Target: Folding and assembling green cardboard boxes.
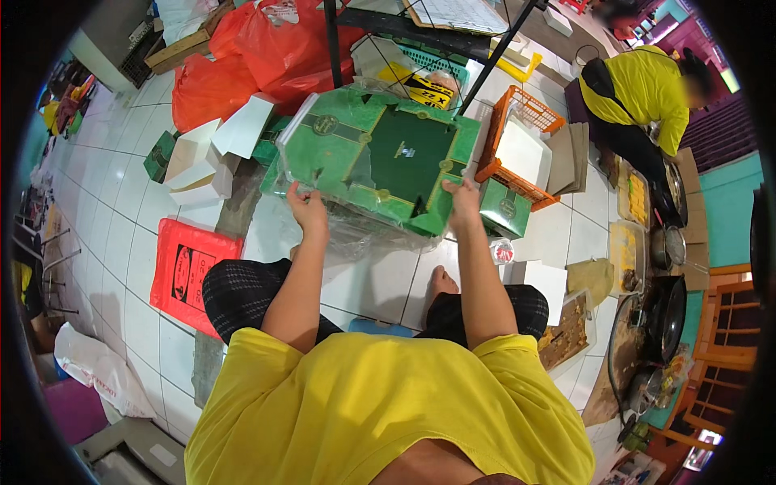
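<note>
A flat green printed cardboard box blank [333, 148] with a darker green panel lies before me, on top of more green sheets in torn clear plastic wrap [357, 233]. My left hand [309, 212] pinches its near left edge between thumb and fingers. At the near right corner my right hand [463, 203] grips the cardboard, thumb on the upper face. Under the sheet, the fingers of that hand are partly hidden. A folded green box [503, 209] stands just to the right of my right hand.
An orange plastic basket [521, 103] holds white box parts at the right. White open boxes [197, 163] and a red plastic packet [182, 273] lie left. A black rack [412, 30] stands behind. At far right, a person [636, 91] bends near food trays [630, 194] and a wok [664, 318].
</note>
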`<state>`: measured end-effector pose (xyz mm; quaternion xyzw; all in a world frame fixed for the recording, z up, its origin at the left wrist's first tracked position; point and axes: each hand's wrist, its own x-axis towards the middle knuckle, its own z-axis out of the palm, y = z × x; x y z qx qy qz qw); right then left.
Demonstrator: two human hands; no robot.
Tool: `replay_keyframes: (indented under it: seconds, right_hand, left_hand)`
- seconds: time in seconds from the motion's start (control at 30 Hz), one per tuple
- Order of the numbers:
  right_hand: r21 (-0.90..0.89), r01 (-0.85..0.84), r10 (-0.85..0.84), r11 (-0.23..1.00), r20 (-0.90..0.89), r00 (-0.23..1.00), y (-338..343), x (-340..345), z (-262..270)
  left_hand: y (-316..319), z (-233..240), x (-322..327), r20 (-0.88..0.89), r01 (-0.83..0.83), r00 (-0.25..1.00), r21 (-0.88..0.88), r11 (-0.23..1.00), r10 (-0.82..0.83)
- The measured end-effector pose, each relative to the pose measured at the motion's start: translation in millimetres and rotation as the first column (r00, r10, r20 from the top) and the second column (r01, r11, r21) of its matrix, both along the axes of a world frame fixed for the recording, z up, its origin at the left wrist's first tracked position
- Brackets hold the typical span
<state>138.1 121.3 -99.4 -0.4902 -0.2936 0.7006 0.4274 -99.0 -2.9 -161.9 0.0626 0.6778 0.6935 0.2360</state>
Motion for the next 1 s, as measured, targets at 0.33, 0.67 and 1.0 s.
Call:
replay_keyframes:
  seconds: [0.33, 0.67, 1.0]
  right_hand:
    - [0.069, -0.173, 0.139, 0.982, 0.348, 0.927, 1.0, 31.8, -29.2]
    - [0.173, -0.099, -0.019, 0.980, 0.574, 0.819, 6.4, 14.6, -33.9]
    - [0.016, 0.290, -0.291, 0.957, 0.060, 0.955, 12.4, -10.2, -29.1]
  left_hand:
    - [1.7, 7.0, 3.0, -0.001, -0.032, 0.999, 0.013, 0.999, 0.032]
    - [-19.7, 8.7, -14.4, -0.031, -0.045, 0.999, -0.015, 0.999, 0.044]
    - [-22.7, 16.8, -14.4, -0.102, -0.046, 0.994, -0.032, 0.998, 0.043]
